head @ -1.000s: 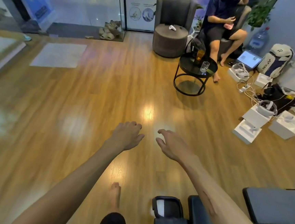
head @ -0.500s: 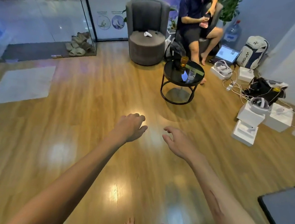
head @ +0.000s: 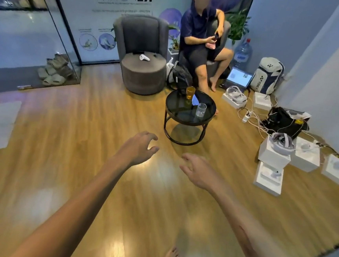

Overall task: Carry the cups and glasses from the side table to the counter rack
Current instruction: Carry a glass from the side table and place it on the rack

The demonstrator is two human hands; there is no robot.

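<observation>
A round black side table (head: 177,116) stands on the wooden floor ahead of me. On it are an amber glass (head: 190,92) at the back and a clear glass (head: 201,110) near the right front edge. Both arms reach forward over the floor. My left hand (head: 140,148) hangs short of the table's left leg, fingers apart and empty. My right hand (head: 196,170) is just below the table, palm turned inward, fingers spread, holding nothing. No counter rack is in view.
A grey armchair (head: 142,54) and a seated person (head: 200,43) are behind the table. White boxes (head: 272,155), headsets, cables (head: 253,117) and bags (head: 284,122) crowd the floor at right. A glass wall (head: 39,41) stands at left. My bare foot (head: 170,255) shows below.
The side table has come closer and larger in view as I walked toward it. Both hands stayed stretched out in front, empty, and their fingers spread a little more.
</observation>
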